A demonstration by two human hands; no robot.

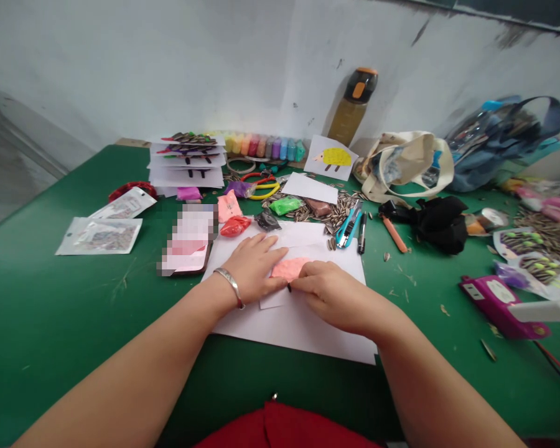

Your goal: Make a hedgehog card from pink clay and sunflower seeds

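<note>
A flattened piece of pink clay (288,269) lies on a small white card (271,301), which rests on larger white sheets (308,333). My left hand (254,267), with a silver bracelet at the wrist, lies with fingers spread on the card at the clay's left edge. From the right, my right hand (329,292) has its fingers curled and its index fingertip at a small black piece (289,287) on the clay's lower edge. Whether the right fingers grip that piece cannot be made out. Red clay (235,226) and black clay (267,219) in wrappers sit beyond the left hand.
A phone (193,239) lies left of the sheets. A blue cutter (349,227) and black marker (363,233) lie right. Sunflower seeds (338,214), stacked cards (186,177), a bottle (352,106) and bags (404,165) stand behind. A magenta tool (504,308) is far right.
</note>
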